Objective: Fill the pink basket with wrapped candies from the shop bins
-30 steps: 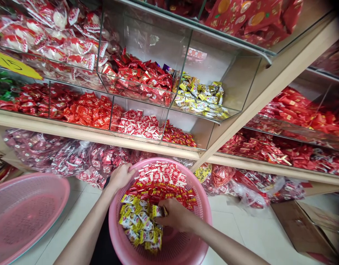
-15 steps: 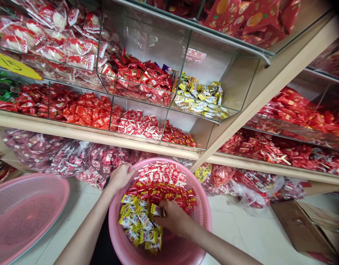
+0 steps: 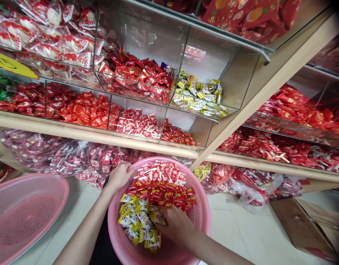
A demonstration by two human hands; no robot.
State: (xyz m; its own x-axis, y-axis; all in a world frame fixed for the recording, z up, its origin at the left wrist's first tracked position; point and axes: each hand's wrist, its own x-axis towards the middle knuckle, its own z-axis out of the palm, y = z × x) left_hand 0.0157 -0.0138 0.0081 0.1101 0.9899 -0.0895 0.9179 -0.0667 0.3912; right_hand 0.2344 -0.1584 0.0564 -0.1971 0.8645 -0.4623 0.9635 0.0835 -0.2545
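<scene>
A round pink plastic basket (image 3: 205,206) stands in front of me, tilted a little. My left hand (image 3: 120,176) is closed on its upper left rim. Inside lie three groups of wrapped candies: red-and-white ones (image 3: 161,172) at the far side, red ones with yellow lettering (image 3: 172,195) in the middle, and yellow-and-white ones (image 3: 140,221) at the near left. My right hand (image 3: 177,223) reaches into the basket. Its thumb and fingers close around a yellow-and-white candy (image 3: 157,217) at the pile's right edge; the fingertips are partly hidden.
Ahead, shelf bins hold red candies (image 3: 142,75), yellow-and-white candies (image 3: 197,92) and red-and-white candies (image 3: 137,123). Clear bags of candy (image 3: 105,156) lie beneath the wooden shelf edge (image 3: 75,133). A second pink basket (image 3: 28,213) is at left, a cardboard box (image 3: 304,228) at right.
My right hand has pushed slightly lower and closer in at the yellow-and-white candies, with its forearm shifting a little left. My left hand stays on the rim.
</scene>
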